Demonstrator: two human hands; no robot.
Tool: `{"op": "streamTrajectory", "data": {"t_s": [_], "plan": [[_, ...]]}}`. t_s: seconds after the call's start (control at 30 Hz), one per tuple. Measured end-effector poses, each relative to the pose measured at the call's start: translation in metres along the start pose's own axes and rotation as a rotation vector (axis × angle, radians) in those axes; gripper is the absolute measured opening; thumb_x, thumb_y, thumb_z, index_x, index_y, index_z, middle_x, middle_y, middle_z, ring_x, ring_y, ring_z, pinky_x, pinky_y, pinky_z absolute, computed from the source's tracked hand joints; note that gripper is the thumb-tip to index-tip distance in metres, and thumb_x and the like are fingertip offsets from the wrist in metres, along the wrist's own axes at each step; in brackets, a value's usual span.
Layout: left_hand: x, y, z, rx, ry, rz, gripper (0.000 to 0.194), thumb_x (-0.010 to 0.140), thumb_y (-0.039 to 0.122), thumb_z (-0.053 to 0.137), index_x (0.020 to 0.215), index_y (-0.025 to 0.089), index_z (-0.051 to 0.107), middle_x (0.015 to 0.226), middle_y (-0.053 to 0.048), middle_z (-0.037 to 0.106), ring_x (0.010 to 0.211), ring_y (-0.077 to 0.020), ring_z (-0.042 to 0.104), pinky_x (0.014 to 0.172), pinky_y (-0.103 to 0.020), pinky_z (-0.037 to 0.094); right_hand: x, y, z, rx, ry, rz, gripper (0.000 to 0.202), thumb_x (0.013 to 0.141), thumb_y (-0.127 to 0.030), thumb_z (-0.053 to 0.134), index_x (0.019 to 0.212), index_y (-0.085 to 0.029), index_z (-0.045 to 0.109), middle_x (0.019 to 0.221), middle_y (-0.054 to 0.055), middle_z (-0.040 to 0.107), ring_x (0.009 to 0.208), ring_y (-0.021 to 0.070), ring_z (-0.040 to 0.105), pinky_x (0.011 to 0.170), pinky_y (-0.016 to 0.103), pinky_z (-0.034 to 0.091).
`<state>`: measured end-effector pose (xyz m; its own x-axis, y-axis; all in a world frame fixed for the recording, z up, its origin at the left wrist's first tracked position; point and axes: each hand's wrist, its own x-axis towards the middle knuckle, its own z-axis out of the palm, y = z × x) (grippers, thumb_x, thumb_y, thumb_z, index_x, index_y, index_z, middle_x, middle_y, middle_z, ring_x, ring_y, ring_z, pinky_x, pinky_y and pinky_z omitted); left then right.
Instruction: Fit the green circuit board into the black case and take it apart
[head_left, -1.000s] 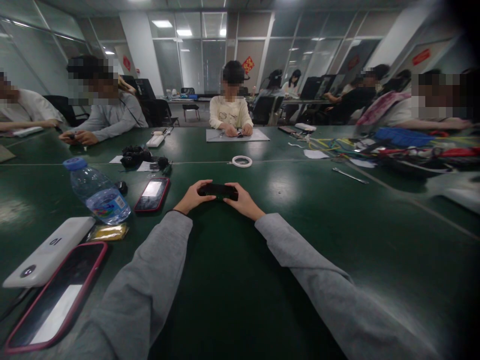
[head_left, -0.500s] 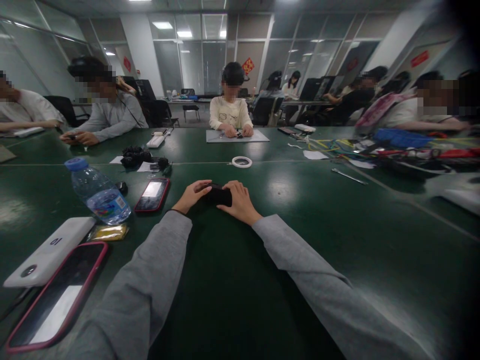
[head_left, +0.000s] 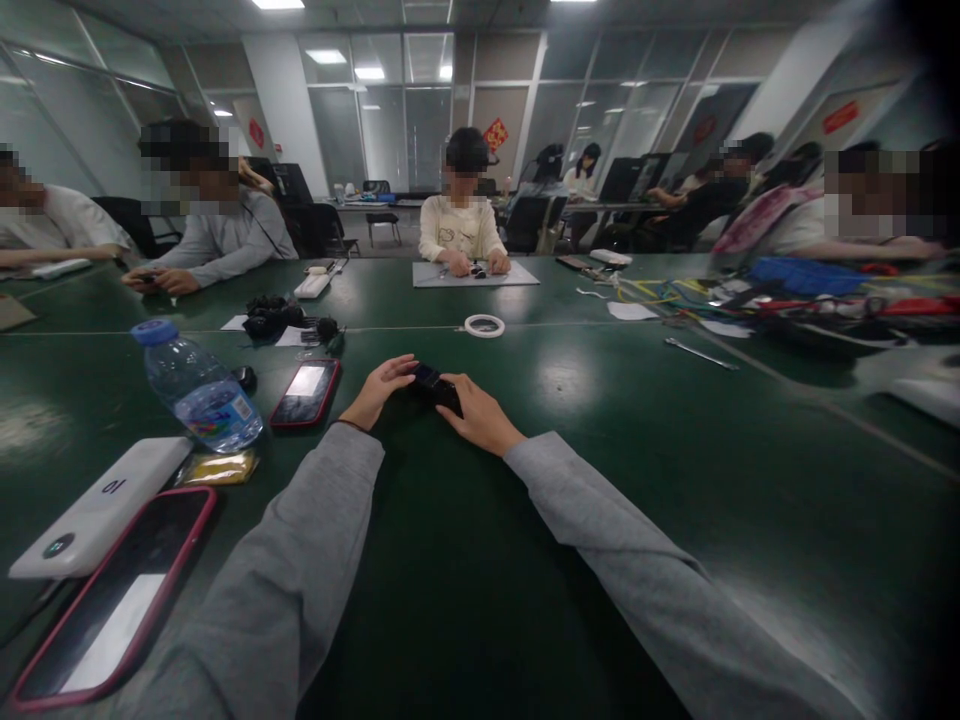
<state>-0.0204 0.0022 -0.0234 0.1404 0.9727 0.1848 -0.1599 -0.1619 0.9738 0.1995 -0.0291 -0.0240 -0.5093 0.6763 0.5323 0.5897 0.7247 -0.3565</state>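
Note:
A small black device (head_left: 437, 388) with a dark screen at its left end is held between my hands over the green table (head_left: 465, 560). My left hand (head_left: 377, 390) touches its left end, fingers closed against it. Round the right end are the fingers and thumb of my right hand (head_left: 480, 412). The device slants, its left end farther from me. Left of my hands lies a phone in a red case (head_left: 306, 392). A white roll of tape (head_left: 484, 326) lies beyond the device.
A water bottle (head_left: 201, 390), a white power bank (head_left: 109, 508), a yellow packet (head_left: 220, 467) and a larger phone (head_left: 116, 595) are at the left. Cables (head_left: 810, 290) and a wrench (head_left: 700, 353) lie at the right. People sit around the table.
The black device has turned and tilted between my hands, so its dark screen end now shows. Both hands have shifted slightly with it.

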Motion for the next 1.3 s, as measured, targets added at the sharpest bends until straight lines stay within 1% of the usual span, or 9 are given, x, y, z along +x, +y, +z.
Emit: {"op": "streamTrajectory", "data": {"t_s": [0.1,0.2,0.27,0.37,0.47,0.7,1.1,1.2,1.3], "plan": [[0.002,-0.001,0.000,-0.034,0.061,-0.035,0.049,0.072,0.034,0.069,0.117,0.016,0.059,0.124,-0.011,0.061,0.117,-0.0236,0.054,0.102,-0.038,0.038,0.000,-0.006,-0.005,0.023,0.082,-0.024,0.050,0.089,-0.031,0.051,0.134,-0.020,0.031,0.122,0.011,0.048,0.111,0.0246,0.050,0.095,0.042,0.046],[0.003,-0.001,0.001,-0.069,0.104,-0.068,0.048,0.079,0.047,0.059,0.115,0.016,0.060,0.119,-0.012,0.063,0.112,-0.0235,0.057,0.101,-0.040,0.038,0.002,-0.009,-0.010,0.058,0.285,0.022,0.048,0.091,-0.032,0.047,0.134,-0.020,0.030,0.124,0.011,0.046,0.115,0.0233,0.048,0.098,0.041,0.044],[0.002,0.000,0.001,-0.056,0.099,-0.062,0.047,0.078,0.044,0.061,0.116,0.016,0.060,0.118,-0.012,0.064,0.112,-0.0231,0.057,0.102,-0.040,0.037,0.002,-0.007,-0.012,0.056,0.433,0.091,0.046,0.092,-0.033,0.046,0.133,-0.019,0.032,0.123,0.012,0.045,0.116,0.0228,0.046,0.099,0.040,0.042],[-0.001,0.002,0.002,0.007,0.029,-0.036,0.052,0.068,0.026,0.073,0.117,0.016,0.059,0.118,-0.011,0.063,0.115,-0.0226,0.055,0.105,-0.040,0.035,0.003,0.004,-0.011,0.024,0.549,0.213,0.045,0.091,-0.034,0.047,0.131,-0.017,0.035,0.120,0.013,0.046,0.113,0.0231,0.047,0.099,0.041,0.042],[-0.001,0.002,0.004,0.052,-0.032,-0.027,0.057,0.062,0.013,0.073,0.117,0.017,0.058,0.121,-0.010,0.061,0.117,-0.0225,0.054,0.105,-0.041,0.035,0.003,0.016,-0.006,-0.003,0.551,0.330,0.045,0.089,-0.033,0.048,0.128,-0.015,0.038,0.119,0.014,0.047,0.110,0.0244,0.048,0.095,0.042,0.043],[0.002,-0.002,0.006,0.128,-0.022,-0.002,0.046,0.065,0.011,0.068,0.111,0.013,0.060,0.119,-0.012,0.062,0.112,-0.0211,0.057,0.106,-0.043,0.035,0.000,0.021,-0.003,-0.107,0.404,0.453,0.042,0.084,-0.028,0.052,0.124,-0.017,0.044,0.110,0.013,0.049,0.097,0.0260,0.053,0.085,0.043,0.048],[0.000,0.001,0.006,0.142,0.003,-0.001,0.040,0.069,0.013,0.066,0.108,0.015,0.062,0.116,-0.010,0.064,0.110,-0.0224,0.058,0.103,-0.044,0.036,-0.002,0.031,0.005,-0.207,0.309,0.451,0.039,0.080,-0.027,0.055,0.118,-0.018,0.049,0.102,0.012,0.048,0.094,0.0290,0.049,0.078,0.046,0.045],[0.001,0.001,0.007,0.136,0.005,-0.004,0.040,0.069,0.014,0.066,0.108,0.015,0.061,0.115,-0.010,0.065,0.109,-0.0224,0.058,0.102,-0.044,0.037,-0.001,0.025,0.002,-0.233,0.366,0.432,0.037,0.084,-0.033,0.054,0.117,-0.016,0.051,0.106,0.014,0.046,0.099,0.0314,0.045,0.081,0.049,0.043],[0.002,-0.003,0.006,0.139,0.006,0.023,0.040,0.070,0.018,0.067,0.109,0.014,0.061,0.115,-0.011,0.065,0.109,-0.0222,0.058,0.102,-0.043,0.037,0.002,0.010,-0.004,-0.240,0.429,0.365,0.034,0.090,-0.034,0.045,0.119,-0.017,0.051,0.115,0.015,0.043,0.109,0.0321,0.039,0.089,0.050,0.038]]}}
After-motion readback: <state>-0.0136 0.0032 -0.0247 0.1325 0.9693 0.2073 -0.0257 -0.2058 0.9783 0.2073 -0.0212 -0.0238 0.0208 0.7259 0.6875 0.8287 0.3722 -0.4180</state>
